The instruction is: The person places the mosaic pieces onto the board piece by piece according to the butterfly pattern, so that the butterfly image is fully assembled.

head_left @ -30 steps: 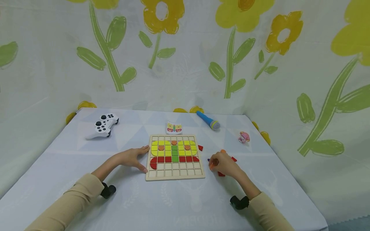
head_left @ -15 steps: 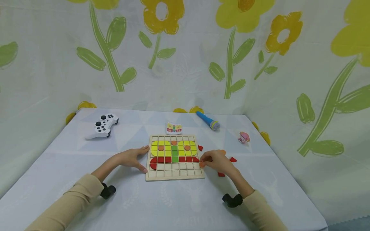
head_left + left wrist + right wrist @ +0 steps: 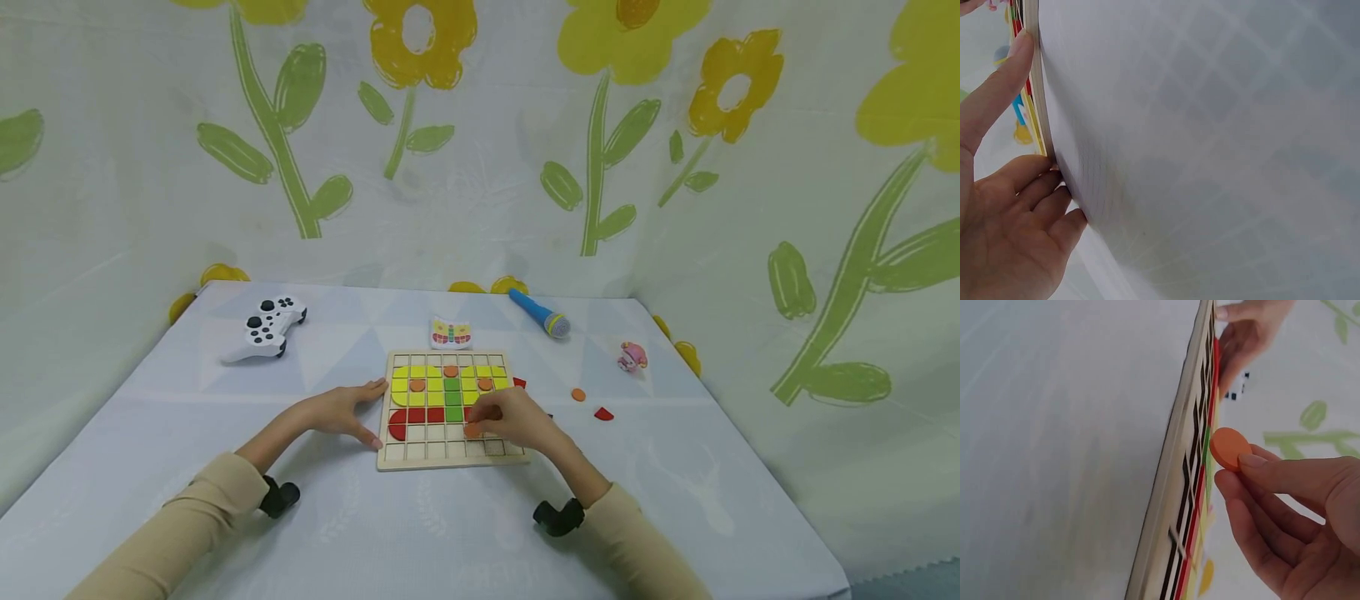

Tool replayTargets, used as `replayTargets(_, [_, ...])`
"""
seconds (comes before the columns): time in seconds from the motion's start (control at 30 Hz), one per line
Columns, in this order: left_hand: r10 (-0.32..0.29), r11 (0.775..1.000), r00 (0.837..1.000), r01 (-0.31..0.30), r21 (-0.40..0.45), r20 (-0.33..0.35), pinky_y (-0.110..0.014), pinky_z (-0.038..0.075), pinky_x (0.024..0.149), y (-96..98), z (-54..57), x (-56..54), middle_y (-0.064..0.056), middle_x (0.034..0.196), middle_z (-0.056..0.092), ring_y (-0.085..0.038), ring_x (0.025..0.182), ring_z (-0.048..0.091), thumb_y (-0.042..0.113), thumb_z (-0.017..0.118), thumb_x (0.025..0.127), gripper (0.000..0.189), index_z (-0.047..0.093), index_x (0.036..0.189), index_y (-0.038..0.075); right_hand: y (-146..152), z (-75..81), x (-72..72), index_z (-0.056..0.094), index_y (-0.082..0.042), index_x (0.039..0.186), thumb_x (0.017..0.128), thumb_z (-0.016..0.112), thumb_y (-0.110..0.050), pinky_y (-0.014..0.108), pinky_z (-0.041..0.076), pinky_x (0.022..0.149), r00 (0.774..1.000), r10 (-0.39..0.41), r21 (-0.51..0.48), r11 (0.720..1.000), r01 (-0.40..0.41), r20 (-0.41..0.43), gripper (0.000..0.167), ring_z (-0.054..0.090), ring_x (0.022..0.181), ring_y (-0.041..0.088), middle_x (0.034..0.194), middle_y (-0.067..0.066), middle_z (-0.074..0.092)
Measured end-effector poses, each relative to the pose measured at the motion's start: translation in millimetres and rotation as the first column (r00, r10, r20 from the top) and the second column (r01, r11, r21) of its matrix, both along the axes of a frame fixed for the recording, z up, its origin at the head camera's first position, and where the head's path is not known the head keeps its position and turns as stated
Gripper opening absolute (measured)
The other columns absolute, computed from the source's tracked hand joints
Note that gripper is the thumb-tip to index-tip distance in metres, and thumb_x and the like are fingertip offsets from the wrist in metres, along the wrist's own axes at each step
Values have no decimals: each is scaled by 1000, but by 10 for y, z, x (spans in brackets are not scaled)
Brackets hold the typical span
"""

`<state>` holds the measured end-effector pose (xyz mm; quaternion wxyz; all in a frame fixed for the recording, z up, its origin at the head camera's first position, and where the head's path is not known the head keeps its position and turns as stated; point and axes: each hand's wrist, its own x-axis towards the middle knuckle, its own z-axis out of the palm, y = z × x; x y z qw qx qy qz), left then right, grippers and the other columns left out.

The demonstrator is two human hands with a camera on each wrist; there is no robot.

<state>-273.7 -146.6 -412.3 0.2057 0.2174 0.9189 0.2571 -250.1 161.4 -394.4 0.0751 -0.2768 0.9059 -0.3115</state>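
Note:
A wooden grid board [image 3: 442, 452] lies flat on the table, with yellow, green, red and orange pieces in its upper rows. My left hand [image 3: 337, 411] touches the board's left edge with thumb and fingertips spread along it. Between the thumb and fingers of my right hand [image 3: 519, 418] is an orange disc [image 3: 1229, 448], held over the lower right part of the board. In the right wrist view the disc stands tilted just above the board's surface. The right hand hides some of the red pieces on that side.
Behind the board is a small butterfly picture card [image 3: 452, 333]. A blue toy microphone [image 3: 540, 313], a pink figurine [image 3: 633, 357] and a white game controller [image 3: 272, 326] stand farther back. An orange disc [image 3: 578, 395] and a red piece [image 3: 603, 413] lie to the right.
My right hand has lifted the orange disc from the loose pieces and carried it left over the board. The left hand has stayed at the board's edge.

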Motion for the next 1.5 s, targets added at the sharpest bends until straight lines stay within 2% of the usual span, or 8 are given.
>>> replayTargets(0.2, [-13,1000,1000,13,13,-6,-59,20,111,-14,-7,3,-24,156,20,-44,142,16,38,84,73,104,26,151,0,-304,-37,-19,75,-11,97,86,73,-10,18,51,70,998,57,19,998,-56,-25,11,57,75,8,84,-7,70])
replayTargets(0.4, [-19,1000,1000,19,17,-10,-60,20,111,-16,-4,-1,-24,156,19,-45,142,15,39,83,73,104,26,151,0,-546,-54,-35,75,-9,98,86,73,-9,15,51,74,997,82,-5,997,-82,-5,12,59,76,6,87,-6,71])
replayTargets(0.67, [-17,1000,1000,17,22,-4,-60,20,111,-15,11,-2,-24,156,19,-44,142,15,39,84,73,104,26,151,0,-706,-89,-87,75,-10,95,86,72,-8,14,50,75,997,74,-10,997,-74,-7,9,60,77,5,87,-2,72])
replayTargets(0.9, [-19,1000,1000,19,16,-14,-60,20,111,-20,0,-8,-24,156,19,-45,142,16,39,84,72,105,26,151,0,-748,-106,-96,76,-11,96,85,74,-9,13,50,74,999,44,11,999,-44,23,11,60,76,5,85,-6,71])
replayTargets(1.17, [-22,1000,1000,22,15,-18,-60,21,110,-19,3,-4,-24,156,19,-46,141,16,38,84,73,105,26,150,-1,-733,-104,-70,76,-9,100,84,74,-7,13,50,73,997,61,14,998,-62,37,15,61,76,3,86,-5,72])
replayTargets(1.37, [-23,999,1000,23,22,-11,-60,19,111,-18,6,-3,-25,156,19,-46,141,15,37,84,73,104,26,150,-1,-660,-54,2,75,-9,103,87,72,-8,13,49,77,999,49,32,998,-49,14,17,61,82,5,91,-4,72])
replayTargets(1.5, [-18,1000,1000,18,16,-11,-60,19,111,-14,5,-2,-24,156,19,-45,142,15,37,84,73,104,26,150,-1,-548,-26,45,76,-10,102,86,73,-9,15,50,74,999,33,43,999,-33,-4,16,59,81,6,90,-6,71])
